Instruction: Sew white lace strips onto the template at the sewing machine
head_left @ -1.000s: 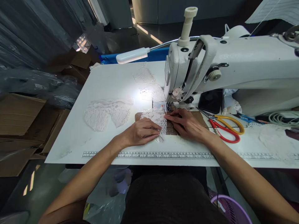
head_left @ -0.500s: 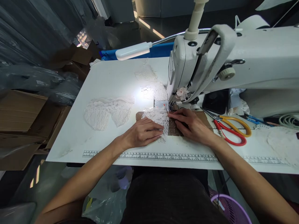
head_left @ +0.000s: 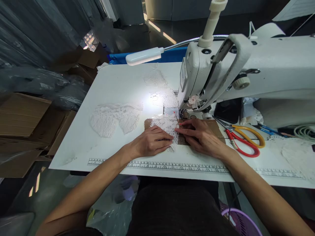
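Observation:
A white lace piece lies over a brown flat sheet, just in front of the sewing machine's needle and presser foot. My left hand rests flat on the lace's left part, fingers stretched toward the right and partly covering it. From the other side, my right hand lies on the brown sheet with its fingers apart. Its index fingertip touches the lace's right edge. A small red spot shows near the foot; what it is, I cannot tell.
More lace pieces lie at the left and behind the needle plate. Scissors with red and yellow handles sit right of my right hand, near a dark phone-like object. A lamp overhangs the table; a printed ruler runs along its front.
My right index finger has shifted slightly toward me and left, onto the lace's edge. My left hand stays nearly in place. The whole view has moved a little.

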A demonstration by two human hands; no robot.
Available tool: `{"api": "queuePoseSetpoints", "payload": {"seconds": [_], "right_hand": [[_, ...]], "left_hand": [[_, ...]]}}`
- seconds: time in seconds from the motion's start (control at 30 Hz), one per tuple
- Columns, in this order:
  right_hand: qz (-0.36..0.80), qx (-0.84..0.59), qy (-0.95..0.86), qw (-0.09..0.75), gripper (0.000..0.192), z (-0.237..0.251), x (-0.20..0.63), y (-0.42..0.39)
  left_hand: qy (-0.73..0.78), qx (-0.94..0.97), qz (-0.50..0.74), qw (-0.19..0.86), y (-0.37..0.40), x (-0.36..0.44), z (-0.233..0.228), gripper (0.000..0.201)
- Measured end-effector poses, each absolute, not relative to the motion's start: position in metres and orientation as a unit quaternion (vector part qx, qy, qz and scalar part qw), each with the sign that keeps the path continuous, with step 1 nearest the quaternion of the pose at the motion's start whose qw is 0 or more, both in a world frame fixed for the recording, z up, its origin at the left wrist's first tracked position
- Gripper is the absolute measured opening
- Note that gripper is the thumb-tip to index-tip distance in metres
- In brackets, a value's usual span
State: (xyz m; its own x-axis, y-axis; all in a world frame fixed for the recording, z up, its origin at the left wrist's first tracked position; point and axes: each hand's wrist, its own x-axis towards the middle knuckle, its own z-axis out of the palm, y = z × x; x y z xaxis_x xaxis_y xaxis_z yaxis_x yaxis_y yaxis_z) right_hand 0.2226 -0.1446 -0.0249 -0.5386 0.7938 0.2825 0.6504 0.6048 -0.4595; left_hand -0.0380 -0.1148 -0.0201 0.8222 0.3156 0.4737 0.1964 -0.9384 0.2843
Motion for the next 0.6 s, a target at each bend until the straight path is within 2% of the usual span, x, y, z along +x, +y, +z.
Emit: {"api": "queuePoseSetpoints", "payload": {"seconds": [0.17, 0.43, 0.6], "right_hand": [[0.132, -0.416, -0.876, 0.205, 0.036, -0.0241, 0.2227, -0.1482], [0.120, -0.404, -0.882, 0.212, 0.039, -0.0284, 0.2232, -0.1470], [0.125, -0.402, -0.882, 0.213, 0.041, -0.0273, 0.2234, -0.1479]], "left_hand": [[0.141, 0.948, 0.263, 0.114, -0.1155, -0.0385, -0.0205, 0.012], [0.147, 0.944, 0.274, 0.111, -0.1169, -0.0380, -0.0195, 0.011], [0.168, 0.933, 0.306, 0.083, -0.1202, -0.0387, -0.0209, 0.017]]}}
